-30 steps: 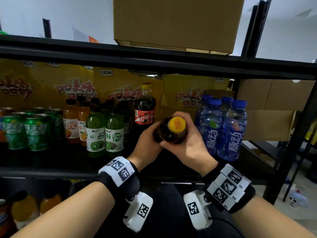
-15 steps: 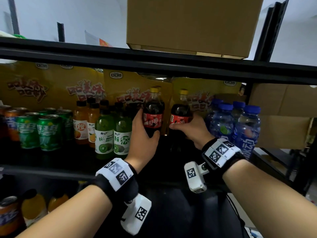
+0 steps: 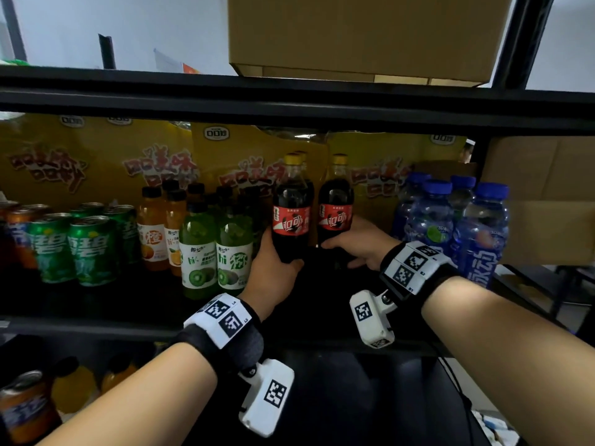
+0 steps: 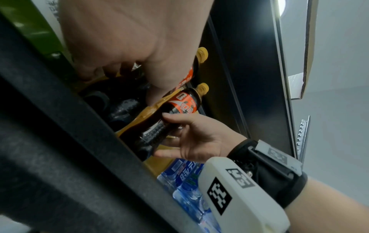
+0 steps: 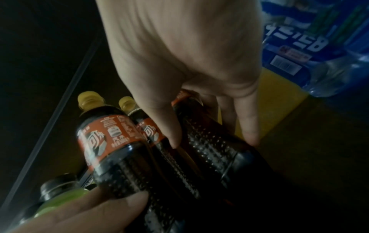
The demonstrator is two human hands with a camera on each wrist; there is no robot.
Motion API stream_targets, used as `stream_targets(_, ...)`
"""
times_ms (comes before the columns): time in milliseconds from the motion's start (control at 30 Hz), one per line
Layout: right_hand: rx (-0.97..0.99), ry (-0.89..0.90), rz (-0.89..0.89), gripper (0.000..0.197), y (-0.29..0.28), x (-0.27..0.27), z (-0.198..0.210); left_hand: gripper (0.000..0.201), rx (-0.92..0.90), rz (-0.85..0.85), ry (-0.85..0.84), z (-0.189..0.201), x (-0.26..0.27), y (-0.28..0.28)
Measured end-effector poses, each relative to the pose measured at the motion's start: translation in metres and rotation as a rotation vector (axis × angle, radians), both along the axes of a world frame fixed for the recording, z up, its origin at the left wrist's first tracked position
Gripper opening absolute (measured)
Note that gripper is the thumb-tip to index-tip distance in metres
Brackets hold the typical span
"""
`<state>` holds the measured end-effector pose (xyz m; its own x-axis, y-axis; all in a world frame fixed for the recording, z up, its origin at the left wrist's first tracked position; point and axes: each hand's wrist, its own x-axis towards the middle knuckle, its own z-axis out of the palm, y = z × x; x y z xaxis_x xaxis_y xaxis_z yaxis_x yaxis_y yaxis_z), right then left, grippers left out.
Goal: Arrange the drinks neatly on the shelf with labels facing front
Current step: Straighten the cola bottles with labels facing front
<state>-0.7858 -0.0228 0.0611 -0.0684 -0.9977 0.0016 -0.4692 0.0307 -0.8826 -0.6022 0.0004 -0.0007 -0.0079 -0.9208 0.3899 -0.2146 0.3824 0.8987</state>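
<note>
Your left hand (image 3: 273,278) is wrapped round the lower body of the left cola bottle (image 3: 291,214), thumb across the front, fingers curled behind. That bottle stands upright on the black shelf (image 3: 96,304), red label facing you, yellow cap up. Just beside it on the right stands a second cola bottle (image 3: 335,210), also upright w/ label to the front. Your right hand (image 3: 360,249) has it low down: the right wrist view shows thumb on one side and fingers on the other, loosely curled round the dark ribbed body. Grip looks light; can't say for sure how firmly it presses. A third yellow cap shows right behind the left bottle.

Both colas sit mid-shelf, between the green kiwi bottles (image 3: 215,252) on the left and the blue-capped bottles (image 3: 457,226) on the right. The left cola is just beside the kiwi bottles; the right one has a gap before the blue ones. Further left: orange juice bottles (image 3: 157,233), then green cans (image 3: 70,249). Yellow snack bags (image 3: 96,156) line the back of the shelf.

A cardboard box (image 3: 363,33) sits on the shelf above. Lower left, below the shelf edge, an orange can (image 3: 22,407) and more orange bottles, dim.
</note>
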Motion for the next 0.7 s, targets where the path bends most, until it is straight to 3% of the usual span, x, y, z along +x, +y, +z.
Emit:
stream_targets(267,-0.011,-0.001,-0.007,0.027,-0.011,0.011,-0.001,0.060,0.100,-0.058,0.040,0.003,0.000,0.001)
stream_targets(533,-0.108,0.044,0.033,0.027,-0.012,0.019,-0.003,0.062,0.132,-0.052,0.022,0.008,0.004,0.003)
stream_targets(700,-0.053,0.036,0.086,0.023,-0.003,0.016,-0.004,0.062,0.146,-0.068,-0.007,0.008,0.004,0.005)
